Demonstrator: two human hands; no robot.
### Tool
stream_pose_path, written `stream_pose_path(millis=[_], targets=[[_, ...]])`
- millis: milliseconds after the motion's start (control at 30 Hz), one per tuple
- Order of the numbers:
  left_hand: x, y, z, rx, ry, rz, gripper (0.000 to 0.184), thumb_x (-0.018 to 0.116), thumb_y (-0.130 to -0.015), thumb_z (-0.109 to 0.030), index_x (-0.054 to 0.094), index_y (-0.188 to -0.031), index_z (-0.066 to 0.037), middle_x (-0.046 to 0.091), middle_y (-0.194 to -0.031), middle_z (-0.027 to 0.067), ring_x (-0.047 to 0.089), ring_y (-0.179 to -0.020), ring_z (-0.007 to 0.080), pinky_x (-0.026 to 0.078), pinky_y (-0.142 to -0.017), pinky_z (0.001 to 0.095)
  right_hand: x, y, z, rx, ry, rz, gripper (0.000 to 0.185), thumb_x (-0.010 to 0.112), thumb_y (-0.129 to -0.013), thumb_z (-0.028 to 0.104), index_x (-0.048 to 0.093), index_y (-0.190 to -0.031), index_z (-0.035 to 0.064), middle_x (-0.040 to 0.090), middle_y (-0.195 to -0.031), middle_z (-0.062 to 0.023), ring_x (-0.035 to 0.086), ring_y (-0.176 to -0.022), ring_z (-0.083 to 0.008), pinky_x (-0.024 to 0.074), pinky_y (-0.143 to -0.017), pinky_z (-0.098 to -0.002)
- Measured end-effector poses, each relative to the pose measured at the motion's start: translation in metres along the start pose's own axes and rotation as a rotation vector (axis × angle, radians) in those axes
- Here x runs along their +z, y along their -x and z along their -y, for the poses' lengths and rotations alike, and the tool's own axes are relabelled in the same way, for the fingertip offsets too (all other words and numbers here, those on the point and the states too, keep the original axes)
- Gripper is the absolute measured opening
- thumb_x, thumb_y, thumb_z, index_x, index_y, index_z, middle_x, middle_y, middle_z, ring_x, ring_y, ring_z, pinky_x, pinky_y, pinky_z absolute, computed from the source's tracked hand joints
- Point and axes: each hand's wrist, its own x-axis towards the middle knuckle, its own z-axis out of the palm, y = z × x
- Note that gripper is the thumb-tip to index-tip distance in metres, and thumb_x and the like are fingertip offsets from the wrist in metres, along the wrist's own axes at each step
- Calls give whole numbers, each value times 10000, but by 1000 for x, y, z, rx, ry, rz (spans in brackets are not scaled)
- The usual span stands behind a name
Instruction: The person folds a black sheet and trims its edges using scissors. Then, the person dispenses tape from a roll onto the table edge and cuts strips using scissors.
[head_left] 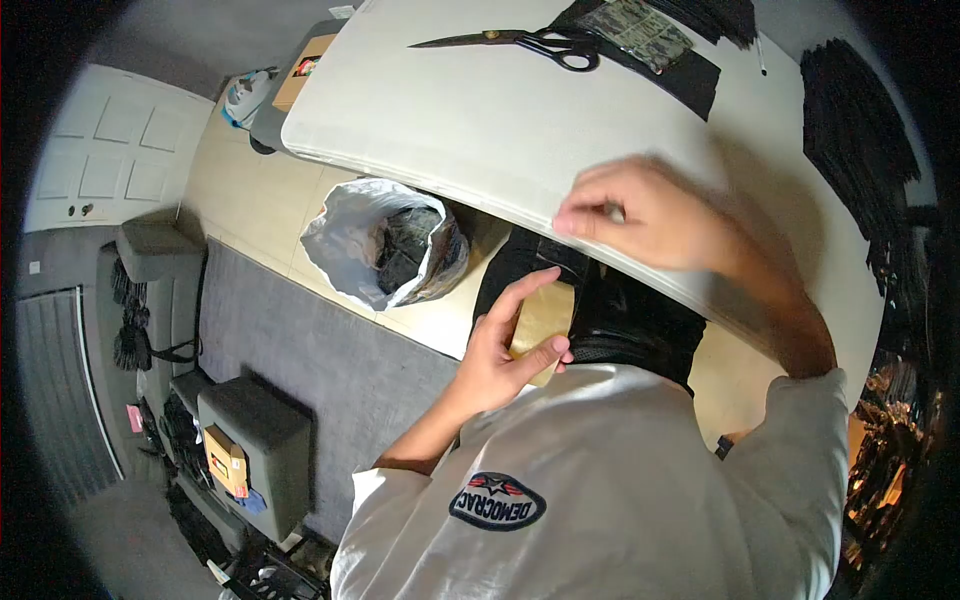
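My left hand is wrapped round a flat yellowish piece, held over my lap below the table edge. My right hand is raised over the front edge of the white table, its fingers curled and thumb near the fingertips; it is slightly blurred, and whatever may be pinched there is too small to make out. Black-handled scissors lie on the table, beside black fabric pieces with a clear patterned packet on top.
A white bag with dark scraps stands on the floor left of my legs. Stacked black strips lie at the table's right side. A grey ottoman bears a cardboard box. Another box stands beyond the table's left end.
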Motion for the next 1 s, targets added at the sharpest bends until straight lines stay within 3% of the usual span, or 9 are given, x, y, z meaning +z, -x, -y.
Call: stream_pose_path(millis=[233,400,533,633,700,767,867,900,1000], targets=[[10,-8,-6,0,-4,52,627,669,-1007,-7,394,-1565,-84,632,-1089,76,686,-857,144,595,-739,299,11,29,-10,80,-219,21,237,746,-972,240,750,-953,4,695,-795,-82,609,-697,-155,479,-625,-306],[7,-6,-10,-20,-56,167,776,796,-930,-141,375,-1580,-94,661,-1110,109,698,-943,209,568,-857,349,6,38,-6,110,-305,65,207,774,-941,192,716,-880,3,657,-757,-64,544,-654,-147,446,-598,-305],[-5,-17,-6,-50,-487,229,848,819,-904,-111,325,-1591,-50,643,-1249,127,688,-1078,215,549,-949,366,25,53,-2,-215,-147,-132,195,782,-902,154,677,-822,11,602,-732,-101,603,-649,-230,489,-615,-356],[-11,-24,4,-79,-633,131,864,849,-883,-236,358,-1586,-136,710,-1140,155,706,-1001,307,539,-910,397,21,73,41,-437,5,-169,188,783,-881,163,666,-806,38,565,-777,-70,623,-713,-215,535,-651,-366],[-14,-24,3,-115,-547,142,877,844,-900,-274,334,-1603,-146,712,-1112,125,708,-994,265,539,-910,378,19,79,48,-472,133,-205,193,780,-873,170,654,-788,52,583,-812,-53,630,-734,-208,555,-675,-350],[-14,-17,4,-234,-224,284,849,807,-941,-304,317,-1616,-146,690,-1138,107,695,-1019,212,540,-923,355,7,76,43,-402,93,-230,204,778,-883,181,655,-797,43,563,-785,-77,627,-724,-242,533,-646,-378],[-10,-11,0,-210,-66,301,728,707,-1024,-277,318,-1612,-96,640,-1217,105,670,-1079,198,532,-960,338,-11,55,11,-111,-33,-162,234,765,-906,161,658,-790,-11,628,-728,-147,623,-663,-327,473,-615,-421],[-10,-9,-2,-265,67,299,693,678,-1044,-264,321,-1608,-77,626,-1244,112,666,-1099,206,527,-973,336,-10,50,-6,-87,28,-164,222,772,-922,162,686,-814,-12,654,-774,-133,616,-663,-273,478,-622,-375],[-3,-7,-7,-228,89,226,606,605,-1082,-261,345,-1590,-58,624,-1243,114,681,-1077,211,582,-905,346,-5,41,-29,-18,100,-163,236,761,-937,169,682,-816,-18,631,-750,-121,599,-647,-264,473,-615,-376]])
